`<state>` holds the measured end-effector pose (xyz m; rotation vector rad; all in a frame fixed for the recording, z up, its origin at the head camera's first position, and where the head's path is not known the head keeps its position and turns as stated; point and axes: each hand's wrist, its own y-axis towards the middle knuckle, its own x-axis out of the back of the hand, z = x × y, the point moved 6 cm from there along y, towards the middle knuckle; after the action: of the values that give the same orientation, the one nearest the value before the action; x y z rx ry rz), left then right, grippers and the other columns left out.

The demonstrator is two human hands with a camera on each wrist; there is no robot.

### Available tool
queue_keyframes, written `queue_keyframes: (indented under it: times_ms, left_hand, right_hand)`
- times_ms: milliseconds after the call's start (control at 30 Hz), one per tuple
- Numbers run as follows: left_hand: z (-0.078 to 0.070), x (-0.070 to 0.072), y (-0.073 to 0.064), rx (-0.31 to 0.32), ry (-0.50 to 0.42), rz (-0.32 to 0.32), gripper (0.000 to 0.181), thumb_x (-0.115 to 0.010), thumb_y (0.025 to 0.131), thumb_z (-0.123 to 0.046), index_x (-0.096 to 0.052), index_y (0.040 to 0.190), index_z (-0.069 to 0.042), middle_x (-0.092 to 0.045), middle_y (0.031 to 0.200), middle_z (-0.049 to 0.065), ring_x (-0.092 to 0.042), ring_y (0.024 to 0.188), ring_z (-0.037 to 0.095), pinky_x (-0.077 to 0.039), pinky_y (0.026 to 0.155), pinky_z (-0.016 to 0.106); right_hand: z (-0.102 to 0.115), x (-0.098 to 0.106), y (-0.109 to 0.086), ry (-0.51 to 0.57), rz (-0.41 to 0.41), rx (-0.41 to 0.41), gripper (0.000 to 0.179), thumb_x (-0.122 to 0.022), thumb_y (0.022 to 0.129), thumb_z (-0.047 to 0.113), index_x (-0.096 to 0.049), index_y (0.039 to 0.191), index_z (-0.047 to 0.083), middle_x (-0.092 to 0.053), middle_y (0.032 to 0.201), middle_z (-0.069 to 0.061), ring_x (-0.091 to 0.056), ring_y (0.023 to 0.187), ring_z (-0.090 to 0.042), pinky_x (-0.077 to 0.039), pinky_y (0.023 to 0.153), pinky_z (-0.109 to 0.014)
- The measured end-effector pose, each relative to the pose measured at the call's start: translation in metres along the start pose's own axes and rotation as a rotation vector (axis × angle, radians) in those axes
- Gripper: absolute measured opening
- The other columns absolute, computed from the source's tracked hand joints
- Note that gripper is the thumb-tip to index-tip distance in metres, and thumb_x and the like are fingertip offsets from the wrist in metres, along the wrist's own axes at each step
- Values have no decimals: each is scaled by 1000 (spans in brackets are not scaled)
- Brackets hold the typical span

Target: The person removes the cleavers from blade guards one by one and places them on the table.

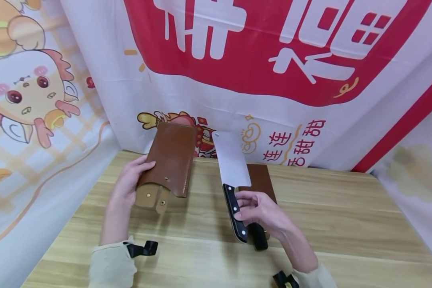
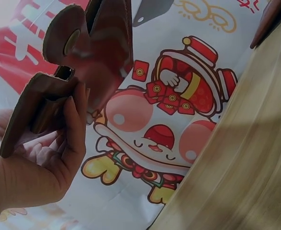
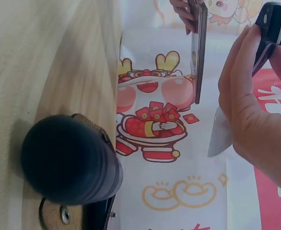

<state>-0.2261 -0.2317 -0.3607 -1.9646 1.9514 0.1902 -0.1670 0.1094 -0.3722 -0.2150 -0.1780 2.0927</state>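
My left hand (image 1: 129,180) grips a brown leather knife sheath (image 1: 173,154) by its left edge, thumb on the front face. The sheath is tilted up over the table, its tan strap flaps with snaps hanging open toward me. In my right hand (image 1: 261,211) a cleaver (image 1: 233,160) is pinched by its black riveted handle, the bare blade pointing up and away. Sheath and cleaver are apart, side by side. Under the right hand lies a second brown sheath (image 1: 261,178), with a black handle (image 1: 260,239) sticking out of its near end; the right hand partly hides it.
The wood-grain table (image 1: 345,224) runs back to a white printed cloth (image 1: 345,136) hanging behind it. Another patterned cloth (image 1: 90,168) hangs along the left side. In the right wrist view, the second knife's handle (image 3: 66,160) looms large near the camera.
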Motion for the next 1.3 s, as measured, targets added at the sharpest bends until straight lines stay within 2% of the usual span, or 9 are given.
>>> queue_keyframes:
  times_ms: [100,200,367,533,667,733,800,1133,1300]
  left_hand:
    - [0,-3,0,-14,26,0,20,-62,103,-9,-70,119,-17,-74,99,-6,-71,83,9,-58,76,23]
    - [1,-4,-1,-18,69,-7,33,-61,104,-10,-61,137,-8,-73,100,-8,-70,84,7,-57,78,22]
    - [6,-4,0,-1,116,-18,58,-60,104,-11,-38,155,5,-72,99,-11,-70,84,6,-56,78,21]
    - [9,-5,2,14,142,-13,62,-60,104,-12,-34,158,5,-71,99,-12,-69,85,5,-56,78,21]
    - [12,-7,4,33,146,-3,62,-59,105,-12,-33,158,4,-71,98,-11,-69,85,5,-56,79,21]
    - [14,-8,5,39,141,3,61,-58,105,-12,-33,158,4,-72,96,-10,-70,83,6,-57,78,21]
    - [16,-8,6,42,147,5,61,-58,105,-12,-33,158,4,-72,96,-10,-70,83,6,-56,78,21]
    - [27,-3,12,76,185,-19,63,-58,105,-14,-31,161,-1,-67,107,-8,-68,89,5,-55,83,21]
    - [32,-1,15,83,215,-34,63,-58,105,-15,-31,161,-3,-62,130,6,-68,89,5,-55,84,21]
  right_hand:
    - [2,-2,1,1,-16,0,70,-75,86,5,-43,144,-16,-64,111,-14,-65,87,-17,-58,73,-31]
    - [3,-4,3,8,-31,5,74,-74,86,5,-39,147,-17,-60,112,-14,-64,87,-17,-58,74,-31]
    - [3,-8,7,9,-50,15,65,-74,87,3,-45,142,-15,-60,106,-11,-65,83,-15,-59,72,-31]
    - [1,-13,13,-13,-51,14,52,-74,88,3,-51,133,-13,-63,98,-9,-67,79,-13,-60,73,-32]
    - [-2,-15,19,-4,-33,18,26,-74,88,1,-55,103,-5,-56,83,-2,-59,70,-9,-59,69,-29]
    - [-4,-17,21,-1,-21,28,28,-74,88,1,-46,88,2,-47,75,1,-53,66,-9,-58,67,-29]
    - [-7,-19,23,0,-7,35,39,-74,88,1,-36,81,7,-42,71,1,-49,63,-10,-57,67,-30]
    - [-17,-28,30,-48,-24,-3,33,-75,86,2,-42,87,4,-47,75,0,-52,63,-9,-60,69,-32]
    - [-21,-31,34,-40,-27,-18,29,-75,86,0,-47,91,1,-51,77,-2,-57,65,-10,-60,69,-32]
